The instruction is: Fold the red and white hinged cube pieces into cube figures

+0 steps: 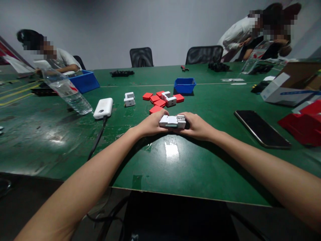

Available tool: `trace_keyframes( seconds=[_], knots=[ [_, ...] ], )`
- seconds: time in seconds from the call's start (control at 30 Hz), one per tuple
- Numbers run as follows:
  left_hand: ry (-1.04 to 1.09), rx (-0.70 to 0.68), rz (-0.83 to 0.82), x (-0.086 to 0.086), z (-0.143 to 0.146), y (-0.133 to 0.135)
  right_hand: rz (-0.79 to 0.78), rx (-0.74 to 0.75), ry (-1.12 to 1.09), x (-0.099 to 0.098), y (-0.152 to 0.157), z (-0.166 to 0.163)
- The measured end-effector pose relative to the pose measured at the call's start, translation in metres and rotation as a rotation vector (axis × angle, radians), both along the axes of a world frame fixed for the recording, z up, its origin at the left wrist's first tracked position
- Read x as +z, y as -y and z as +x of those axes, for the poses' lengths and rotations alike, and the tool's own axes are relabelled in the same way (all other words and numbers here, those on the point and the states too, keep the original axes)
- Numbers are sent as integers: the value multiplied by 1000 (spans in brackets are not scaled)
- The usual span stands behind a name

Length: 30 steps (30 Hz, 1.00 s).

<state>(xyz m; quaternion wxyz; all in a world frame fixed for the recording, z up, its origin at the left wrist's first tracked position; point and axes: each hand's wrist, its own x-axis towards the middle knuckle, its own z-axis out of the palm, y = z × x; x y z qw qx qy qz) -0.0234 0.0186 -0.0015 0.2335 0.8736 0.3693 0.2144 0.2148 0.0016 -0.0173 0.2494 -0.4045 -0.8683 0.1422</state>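
Block (pixel 172 121), white plastic, pinched by your left hand (pixel 153 124) and right hand (pixel 197 127) — notched white pieces (pixel 129 102), unheld, toward tabletop's (pixel 173 174) far edge.

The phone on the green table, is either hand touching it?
No, the left hand and right hand both hold the white part, apart from the phone.

Single head view, worn above the near edge of the green table (pixel 200 177), looked forward and down, with the left hand (pixel 153 124) and right hand (pixel 199 126) fairly near at mid-frame and the pale wall (pixel 168 26) well beyond, across the top.
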Motion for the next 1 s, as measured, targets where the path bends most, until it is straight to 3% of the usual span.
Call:
trace_keyframes(
  seconds=[0.17,0.37,0.5,0.63,0.87,1.0],
  knots=[
    [0,-50,-31,-1,-6,-7,5,23,22,1,1,1],
    [30,-66,92,-3,-5,-7,-8,82,-13,3,2,5],
    [61,-109,50,2,-2,-1,-19,77,-39,1,0,5],
    [25,-51,-7,6,0,2,11,86,-42,-4,-2,7],
    [-160,60,82,-3,-1,-7,-4,50,98,-1,0,7],
    [-164,96,97,-2,-1,-5,14,10,111,0,1,3]
  ],
)
